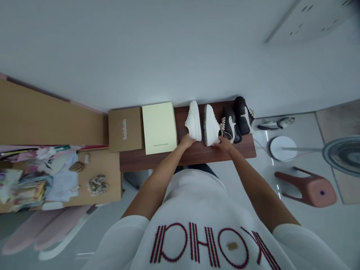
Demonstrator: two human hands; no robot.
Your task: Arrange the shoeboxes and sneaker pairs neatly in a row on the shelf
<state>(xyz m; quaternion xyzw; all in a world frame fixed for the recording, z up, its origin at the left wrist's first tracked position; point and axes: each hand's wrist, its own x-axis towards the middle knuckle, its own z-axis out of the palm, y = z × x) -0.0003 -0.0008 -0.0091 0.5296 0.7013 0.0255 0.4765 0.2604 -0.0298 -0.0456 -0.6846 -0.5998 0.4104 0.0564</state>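
Two white sneakers stand toes toward the wall on a dark wooden shelf. My left hand is closed on the heel of the left white sneaker. My right hand grips the heel of the right white sneaker. To their right a pair of dark sneakers with white trim sits on the same shelf.
A pale green shoebox and a brown shoebox lie at the shelf's left end. A cluttered cardboard surface is further left. On the floor at right are a pink stool, a fan with its round base, and a loose shoe.
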